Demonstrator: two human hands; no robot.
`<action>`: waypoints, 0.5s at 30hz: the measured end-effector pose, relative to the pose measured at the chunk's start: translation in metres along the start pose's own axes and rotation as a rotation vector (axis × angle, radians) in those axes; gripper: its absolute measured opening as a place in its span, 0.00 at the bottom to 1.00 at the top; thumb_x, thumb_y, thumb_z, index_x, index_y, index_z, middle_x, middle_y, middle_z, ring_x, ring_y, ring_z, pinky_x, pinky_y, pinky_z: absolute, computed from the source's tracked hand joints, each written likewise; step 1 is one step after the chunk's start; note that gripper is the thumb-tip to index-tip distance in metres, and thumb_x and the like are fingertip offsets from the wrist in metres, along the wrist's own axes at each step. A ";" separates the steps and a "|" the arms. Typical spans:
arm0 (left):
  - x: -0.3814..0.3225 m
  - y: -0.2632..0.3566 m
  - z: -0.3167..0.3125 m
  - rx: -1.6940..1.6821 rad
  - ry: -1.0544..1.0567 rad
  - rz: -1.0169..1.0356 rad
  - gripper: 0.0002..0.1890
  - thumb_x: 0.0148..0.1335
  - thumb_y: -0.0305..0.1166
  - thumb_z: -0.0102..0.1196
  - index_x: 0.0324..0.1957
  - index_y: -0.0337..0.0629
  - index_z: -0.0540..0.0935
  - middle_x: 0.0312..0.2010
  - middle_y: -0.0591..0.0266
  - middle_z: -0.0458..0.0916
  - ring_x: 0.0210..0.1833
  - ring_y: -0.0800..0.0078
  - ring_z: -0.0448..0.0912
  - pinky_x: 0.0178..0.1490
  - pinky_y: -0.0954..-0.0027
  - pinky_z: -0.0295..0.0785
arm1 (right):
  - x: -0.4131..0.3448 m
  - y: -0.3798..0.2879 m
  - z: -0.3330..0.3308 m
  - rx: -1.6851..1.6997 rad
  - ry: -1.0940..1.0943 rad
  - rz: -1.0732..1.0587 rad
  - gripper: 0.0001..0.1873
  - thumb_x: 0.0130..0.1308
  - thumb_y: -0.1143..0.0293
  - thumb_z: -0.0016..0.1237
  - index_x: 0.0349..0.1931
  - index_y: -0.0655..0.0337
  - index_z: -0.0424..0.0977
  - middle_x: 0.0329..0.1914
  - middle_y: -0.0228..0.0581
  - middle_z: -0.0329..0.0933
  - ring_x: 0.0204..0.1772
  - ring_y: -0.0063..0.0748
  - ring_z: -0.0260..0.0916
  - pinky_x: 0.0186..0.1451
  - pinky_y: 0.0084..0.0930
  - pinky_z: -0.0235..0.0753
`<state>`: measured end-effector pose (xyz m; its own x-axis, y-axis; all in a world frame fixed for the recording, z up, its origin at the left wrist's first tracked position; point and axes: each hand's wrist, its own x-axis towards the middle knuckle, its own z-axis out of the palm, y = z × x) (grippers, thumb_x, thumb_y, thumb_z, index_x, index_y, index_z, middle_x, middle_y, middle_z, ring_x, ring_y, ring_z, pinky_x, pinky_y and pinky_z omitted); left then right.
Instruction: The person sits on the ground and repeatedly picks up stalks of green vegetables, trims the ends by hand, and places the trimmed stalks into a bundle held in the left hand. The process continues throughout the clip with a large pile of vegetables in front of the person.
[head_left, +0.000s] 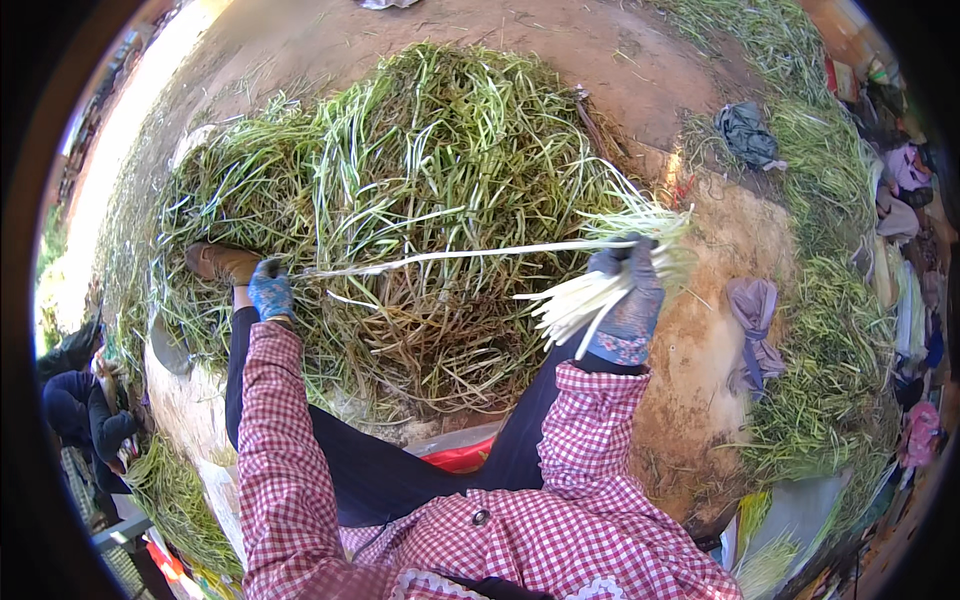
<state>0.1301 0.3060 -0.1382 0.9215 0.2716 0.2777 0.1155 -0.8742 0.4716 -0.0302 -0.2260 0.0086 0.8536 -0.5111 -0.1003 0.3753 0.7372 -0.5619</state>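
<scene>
My right hand (626, 300), in a grey and blue patterned glove, is closed around a bundle of pale-stemmed green stalks (577, 300). One long white stalk (480, 253) stretches from that hand leftwards to my left hand (271, 290), whose blue floral glove is closed on its thin root end. Between and beyond my hands lies a big heap of long green leafy stalks (450, 150), with brown, tangled roots and pale stems on its near side. The exact kind of plant cannot be told.
My shoe (221, 262) rests at the heap's left edge. A mauve cloth bundle (752, 322) and a dark grey one (746, 135) lie to the right, by a long band of greens (832, 360). A person (86, 420) in dark clothes works at the far left. Red plastic (461, 455) lies between my legs.
</scene>
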 end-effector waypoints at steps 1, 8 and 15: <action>0.004 -0.005 -0.012 0.055 -0.015 -0.099 0.11 0.54 0.32 0.57 0.40 0.44 0.82 0.32 0.52 0.83 0.34 0.59 0.82 0.42 0.65 0.75 | 0.003 -0.002 -0.001 0.024 0.185 -0.004 0.11 0.60 0.66 0.55 0.38 0.63 0.74 0.24 0.34 0.71 0.22 0.24 0.63 0.25 0.21 0.64; -0.019 0.084 -0.093 0.338 -0.179 0.231 0.23 0.51 0.33 0.62 0.51 0.37 0.77 0.42 0.45 0.80 0.45 0.49 0.78 0.52 0.62 0.71 | -0.002 -0.002 0.002 0.085 0.083 0.057 0.11 0.62 0.66 0.54 0.37 0.64 0.73 0.29 0.37 0.74 0.24 0.24 0.62 0.28 0.20 0.64; -0.119 0.302 -0.110 -0.932 -0.415 0.443 0.16 0.55 0.26 0.61 0.47 0.39 0.79 0.50 0.51 0.77 0.52 0.64 0.75 0.57 0.69 0.69 | -0.007 0.022 0.013 0.119 -0.008 0.058 0.11 0.60 0.66 0.55 0.37 0.62 0.72 0.27 0.36 0.72 0.23 0.25 0.62 0.26 0.20 0.65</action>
<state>0.0141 0.0539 0.0631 0.8851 -0.2978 0.3578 -0.4177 -0.1690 0.8927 -0.0232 -0.2010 0.0074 0.8776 -0.4632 -0.1233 0.3653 0.8129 -0.4536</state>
